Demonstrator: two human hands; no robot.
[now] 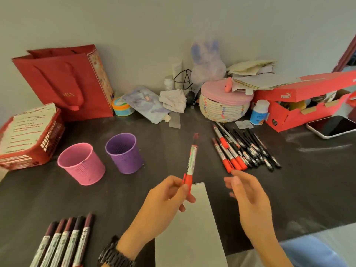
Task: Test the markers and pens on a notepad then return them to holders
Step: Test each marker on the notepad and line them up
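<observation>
As left hand (165, 197) grips it, red-capped marker (191, 162) tilts w/ dark end up.

A pale bare wall (134, 26) rises behind the red bag (63, 81), a dark table (163, 157) spreads beneath it, a maroon edge (344, 56) far right.

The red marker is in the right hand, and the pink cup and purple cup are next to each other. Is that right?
Not quite. The red marker is in the left hand, not the right hand, which holds nothing; the head view shows this. The pink cup and purple cup are next to each other.
</observation>
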